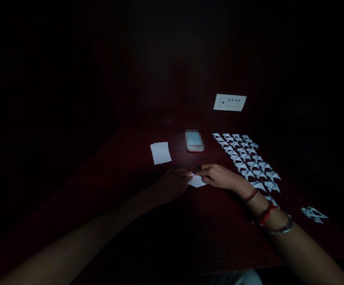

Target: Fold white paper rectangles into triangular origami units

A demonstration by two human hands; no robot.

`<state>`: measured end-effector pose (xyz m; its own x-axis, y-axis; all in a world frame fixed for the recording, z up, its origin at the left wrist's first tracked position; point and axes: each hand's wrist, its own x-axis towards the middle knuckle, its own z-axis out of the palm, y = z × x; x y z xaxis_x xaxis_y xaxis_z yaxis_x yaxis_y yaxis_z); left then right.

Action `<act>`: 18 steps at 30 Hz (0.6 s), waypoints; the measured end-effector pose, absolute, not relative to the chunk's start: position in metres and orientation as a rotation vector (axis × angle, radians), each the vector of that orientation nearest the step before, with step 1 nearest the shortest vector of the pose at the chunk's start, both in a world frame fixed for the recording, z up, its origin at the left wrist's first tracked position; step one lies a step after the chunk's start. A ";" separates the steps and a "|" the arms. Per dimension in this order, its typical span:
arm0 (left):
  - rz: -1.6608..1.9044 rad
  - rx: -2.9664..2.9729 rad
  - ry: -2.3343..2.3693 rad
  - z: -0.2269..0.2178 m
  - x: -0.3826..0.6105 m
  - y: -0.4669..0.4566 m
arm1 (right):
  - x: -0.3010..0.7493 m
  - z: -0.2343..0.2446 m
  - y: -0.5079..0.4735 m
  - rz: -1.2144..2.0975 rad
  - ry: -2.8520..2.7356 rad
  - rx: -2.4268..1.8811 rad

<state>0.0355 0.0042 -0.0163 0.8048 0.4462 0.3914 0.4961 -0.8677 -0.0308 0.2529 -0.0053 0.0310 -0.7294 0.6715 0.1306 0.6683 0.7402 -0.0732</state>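
Observation:
A small white sheet of paper (pixel 197 181), partly folded, lies on the dark red table between my hands, its near edge coming to a blunt point. My left hand (pixel 172 184) grips the paper's left side, with fingertips on its upper left edge. From the right, my right hand (pixel 219 176) holds the opposite side, the index finger stretched over the top edge and the other fingers bent at the right corner. The fingers hide the paper's two side ends. Beyond my left hand lies a stack of square white paper (pixel 161 153).
Rows of folded white paper pieces (pixel 243 156) cover the table's right side. Another small pile of folded paper (pixel 314 214) lies near the right edge. A phone-like device (pixel 194 141), its screen blurred, sits at the back. A wall socket (pixel 229 102) is above the table.

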 end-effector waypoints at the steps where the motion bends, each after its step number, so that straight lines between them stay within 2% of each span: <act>1: -0.561 -2.860 -0.759 -0.015 0.036 0.003 | 0.253 0.032 -0.006 0.011 -2.794 -1.091; 10: -0.470 -2.858 -0.818 -0.009 0.038 0.000 | 0.261 0.040 -0.014 -0.044 -2.836 -1.208; 18: -0.448 -2.855 -0.847 -0.004 0.037 -0.002 | 0.274 0.050 -0.024 0.121 -2.866 -1.340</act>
